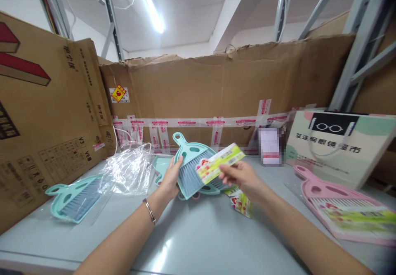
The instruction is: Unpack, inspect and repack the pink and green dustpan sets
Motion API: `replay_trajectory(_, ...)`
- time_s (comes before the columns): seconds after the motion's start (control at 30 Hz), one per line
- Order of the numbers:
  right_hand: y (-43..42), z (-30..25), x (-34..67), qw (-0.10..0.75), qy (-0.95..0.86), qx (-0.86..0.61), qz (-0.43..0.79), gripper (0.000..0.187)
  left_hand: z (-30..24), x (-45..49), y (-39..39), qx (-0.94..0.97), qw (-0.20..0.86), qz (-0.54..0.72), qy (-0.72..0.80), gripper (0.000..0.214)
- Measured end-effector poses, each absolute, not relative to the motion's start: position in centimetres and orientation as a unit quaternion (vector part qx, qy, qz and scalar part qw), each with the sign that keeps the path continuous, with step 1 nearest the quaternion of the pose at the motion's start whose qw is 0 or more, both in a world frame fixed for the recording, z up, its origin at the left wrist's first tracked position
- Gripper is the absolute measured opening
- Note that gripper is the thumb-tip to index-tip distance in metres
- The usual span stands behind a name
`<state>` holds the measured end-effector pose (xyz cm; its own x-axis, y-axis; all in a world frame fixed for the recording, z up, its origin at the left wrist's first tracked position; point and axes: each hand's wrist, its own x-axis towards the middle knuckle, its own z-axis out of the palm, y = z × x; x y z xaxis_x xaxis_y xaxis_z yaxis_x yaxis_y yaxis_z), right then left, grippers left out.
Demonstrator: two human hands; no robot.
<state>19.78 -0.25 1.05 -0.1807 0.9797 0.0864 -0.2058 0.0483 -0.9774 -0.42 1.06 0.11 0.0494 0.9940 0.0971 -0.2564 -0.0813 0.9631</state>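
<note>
My left hand grips a mint-green dustpan and brush set by its left edge, tilted up above the table. The grey bristles face me. Pinched in my right hand is a printed label card, yellow-green with red fruit, held across the right part of the set. Behind and below the held set are more mint-green dustpan pieces, partly hidden. A second label card lies on the table just under my right hand.
At left, a wrapped mint-green set lies beside crumpled clear plastic bags. A pink dustpan set with its card lies at right, before a paper carrier bag. Large cardboard boxes wall the back and left of the grey table.
</note>
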Motion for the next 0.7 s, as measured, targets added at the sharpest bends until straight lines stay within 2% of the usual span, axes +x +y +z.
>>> replay_trajectory(0.07, -0.7, 0.1, 17.8, 0.475, -0.507, -0.403, 0.595, 0.026, 0.5, -0.1, 0.7, 0.433, 0.574, 0.575, 0.39, 0.052)
replay_trajectory(0.2, -0.8, -1.0, 16.2, 0.49, -0.457, -0.439, 0.598, 0.021, 1.4, 0.6, -0.5, 0.438, 0.589, 0.551, 0.398, 0.058)
replay_trajectory(0.33, -0.5, -1.4, 16.3, 0.492, -0.466, -0.456, 0.577, 0.026, 1.3, 0.7, -0.9, 0.481, 0.575, 0.532, 0.394, 0.068)
replay_trajectory(0.5, -0.8, -1.7, 16.5, 0.579, -0.424, -0.457, 0.526, 0.039, 1.1, 0.3, -0.4, 0.48, 0.537, 0.6, 0.348, 0.069)
replay_trajectory(0.57, -1.2, -1.5, 16.4, 0.597, -0.378, -0.417, 0.572, 0.037, 1.1, 0.2, -0.3, 0.479, 0.535, 0.613, 0.329, 0.068)
replay_trajectory(0.7, -1.6, -1.4, 16.1, 0.557, -0.356, -0.301, 0.688, 0.035, 1.0, 0.4, -0.5, 0.511, 0.537, 0.575, 0.346, 0.067)
